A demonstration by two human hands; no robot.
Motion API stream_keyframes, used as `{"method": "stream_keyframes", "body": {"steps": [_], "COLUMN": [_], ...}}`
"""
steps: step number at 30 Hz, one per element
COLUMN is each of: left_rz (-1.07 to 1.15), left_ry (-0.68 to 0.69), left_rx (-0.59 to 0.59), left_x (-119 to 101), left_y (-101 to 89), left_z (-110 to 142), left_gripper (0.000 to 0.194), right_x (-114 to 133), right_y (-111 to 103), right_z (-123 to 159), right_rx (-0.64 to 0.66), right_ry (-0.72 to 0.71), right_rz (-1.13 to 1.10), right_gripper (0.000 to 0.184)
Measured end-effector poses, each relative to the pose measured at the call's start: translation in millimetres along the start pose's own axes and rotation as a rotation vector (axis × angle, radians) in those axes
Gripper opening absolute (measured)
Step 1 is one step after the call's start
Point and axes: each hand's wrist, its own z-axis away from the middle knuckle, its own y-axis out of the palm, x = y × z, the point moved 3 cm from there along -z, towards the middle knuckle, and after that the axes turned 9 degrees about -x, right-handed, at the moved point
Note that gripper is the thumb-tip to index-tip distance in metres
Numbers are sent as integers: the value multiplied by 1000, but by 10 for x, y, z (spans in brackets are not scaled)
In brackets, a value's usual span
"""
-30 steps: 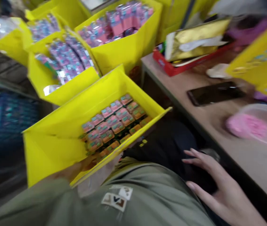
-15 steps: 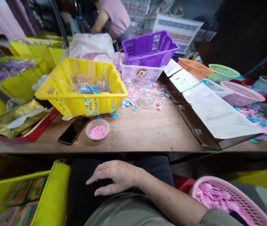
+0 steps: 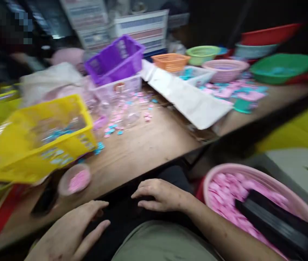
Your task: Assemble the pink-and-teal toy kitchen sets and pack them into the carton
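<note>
My left hand [image 3: 74, 232] hovers at the lower left with its thumb apart from the fingers and nothing in it. Over my dark-clothed lap, my right hand [image 3: 160, 195] is loosely spread and holds nothing. On the table [image 3: 140, 145], nearest to my left hand, sits a small round bowl [image 3: 63, 185] of tiny pink pieces [image 3: 78, 180]. A dark phone [image 3: 45, 197] lies beside that bowl. The yellow basket [image 3: 26, 159] behind it contains clear plastic and blue pieces. To the right of my right arm is a pink basket [image 3: 209, 174] full of pink round pieces [image 3: 224, 197].
A black object [image 3: 275, 217] rests across the pink basket. Loose pink and blue pieces lie near a purple basket [image 3: 118, 61]. A white-topped cardboard flap [image 3: 186, 98] crosses the table. Farther right stand a green basket [image 3: 284, 69] and an orange basket [image 3: 170, 62].
The view has swung to the right and tilted, blurring the scene. My left hand has come into sight at the lower left. My right hand stays over my lap.
</note>
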Motion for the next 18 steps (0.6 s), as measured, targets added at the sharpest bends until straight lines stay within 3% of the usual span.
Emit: {"method": "stream_keyframes", "body": {"steps": [3, 5, 8, 11, 14, 18], "left_rz": [98, 163, 191, 204, 214, 221], "left_ry": [272, 389, 468, 489, 458, 328], "left_rx": [186, 342, 481, 535, 538, 531], "left_x": [-404, -709, -1034, -1160, -1121, -946], "left_y": [586, 984, 1358, 1463, 1450, 1447], "left_z": [-758, -1066, -1207, -1157, -1067, -893], "left_gripper": [45, 46, 50, 54, 58, 64], "right_x": [-81, -84, 36, 182, 87, -397], "right_y": [-417, -665, -841, -722, -448, -208], "right_z": [662, 1218, 2145, 2882, 3153, 2975], "right_rx": [-190, -348, -619, -774, -701, -502], "right_ry": [156, 305, 725, 1155, 1378, 1573], "right_rz": [99, 155, 265, 375, 401, 464], "right_gripper": [30, 31, 30, 42, 70, 96]}}
